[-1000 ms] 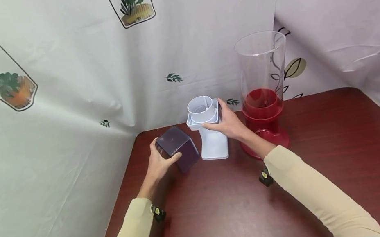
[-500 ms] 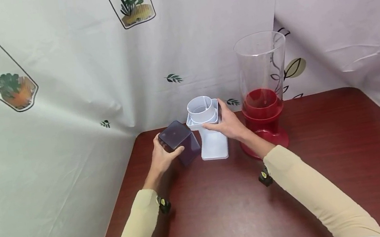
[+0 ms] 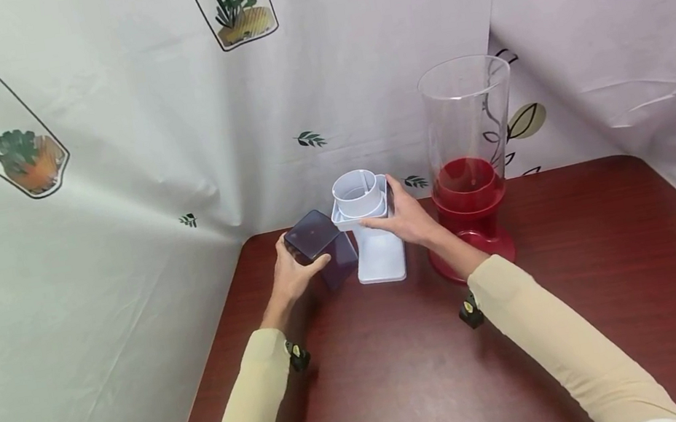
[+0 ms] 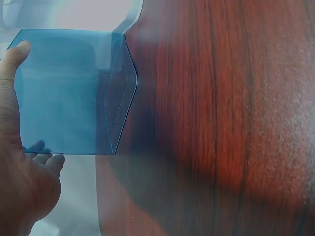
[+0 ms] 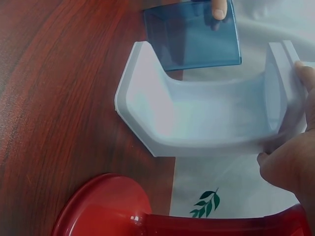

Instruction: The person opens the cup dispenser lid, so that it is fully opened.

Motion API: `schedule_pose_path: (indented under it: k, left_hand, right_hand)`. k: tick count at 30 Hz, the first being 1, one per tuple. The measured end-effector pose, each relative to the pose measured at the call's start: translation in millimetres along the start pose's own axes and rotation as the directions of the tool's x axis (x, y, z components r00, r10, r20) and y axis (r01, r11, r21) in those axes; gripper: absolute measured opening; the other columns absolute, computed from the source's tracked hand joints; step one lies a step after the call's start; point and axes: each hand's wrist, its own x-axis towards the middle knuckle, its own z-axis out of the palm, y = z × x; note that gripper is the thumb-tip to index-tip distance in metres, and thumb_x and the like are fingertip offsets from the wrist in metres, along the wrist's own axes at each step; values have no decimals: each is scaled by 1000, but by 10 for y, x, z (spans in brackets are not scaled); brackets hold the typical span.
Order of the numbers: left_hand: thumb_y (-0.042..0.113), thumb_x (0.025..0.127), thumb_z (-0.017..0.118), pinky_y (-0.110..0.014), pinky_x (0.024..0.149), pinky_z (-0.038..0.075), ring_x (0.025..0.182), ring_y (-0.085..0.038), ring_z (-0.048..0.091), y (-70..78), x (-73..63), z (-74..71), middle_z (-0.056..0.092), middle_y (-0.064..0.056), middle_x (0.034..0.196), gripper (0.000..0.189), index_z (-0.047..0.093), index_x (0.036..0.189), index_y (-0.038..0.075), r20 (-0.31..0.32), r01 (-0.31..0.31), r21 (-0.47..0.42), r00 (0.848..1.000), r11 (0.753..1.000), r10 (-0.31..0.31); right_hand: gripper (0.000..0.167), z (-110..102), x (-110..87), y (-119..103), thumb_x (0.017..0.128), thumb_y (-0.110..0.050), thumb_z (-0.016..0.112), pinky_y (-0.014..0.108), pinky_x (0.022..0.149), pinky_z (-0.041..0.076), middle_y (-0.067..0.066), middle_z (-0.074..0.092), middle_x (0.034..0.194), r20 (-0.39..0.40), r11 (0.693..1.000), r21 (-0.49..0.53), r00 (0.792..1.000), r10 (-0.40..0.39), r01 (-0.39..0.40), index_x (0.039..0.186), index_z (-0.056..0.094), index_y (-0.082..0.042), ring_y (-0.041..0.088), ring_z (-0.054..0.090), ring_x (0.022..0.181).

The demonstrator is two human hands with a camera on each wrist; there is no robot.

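Observation:
My left hand (image 3: 291, 277) grips a translucent dark blue square container (image 3: 320, 246), thumb on its near side and fingers behind, and holds it lifted and tilted beside the white stand. In the left wrist view the blue container (image 4: 74, 93) fills the upper left, with my left hand (image 4: 22, 162) wrapped round it. My right hand (image 3: 404, 219) holds the top of the white plastic stand (image 3: 373, 235), thumb on its front rim. The right wrist view shows the white stand (image 5: 206, 118), the blue container (image 5: 194, 37) behind it and my right hand (image 5: 290, 162) at its upper end.
A red dispenser base with a tall clear cylinder (image 3: 469, 160) stands just right of the white stand on the dark red wooden table (image 3: 529, 328). A printed white curtain (image 3: 102, 145) closes off the back and left. The red base (image 5: 108, 211) shows near my right wrist.
My left hand has lifted the blue container off the table and carried it up and to the right, close against the white stand. My right hand has stayed on the stand.

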Motion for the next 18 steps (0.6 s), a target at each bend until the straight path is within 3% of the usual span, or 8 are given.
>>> schedule_pose_path:
  k: [12, 18]
  left_hand:
    - [27, 78, 97, -47, 115, 42, 131, -33, 56, 44, 24, 2, 57, -21, 142, 108, 26, 157, 8, 14, 36, 24, 999, 999, -37]
    - [34, 78, 96, -50, 117, 39, 135, -33, 53, 50, 24, -13, 56, -20, 144, 111, 26, 159, 8, 20, 40, 95, 999, 995, -42]
  right_hand:
    - [108, -31, 25, -30, 92, -33, 82, 57, 125, 28, 20, 31, 168, 35, 1000, -5, 999, 12, -11, 169, 11, -4, 38, 34, 153]
    - [107, -33, 33, -39, 93, -32, 82, 58, 125, 27, 20, 33, 167, 53, 1000, 7, 999, 7, -7, 169, 11, -5, 38, 35, 153]
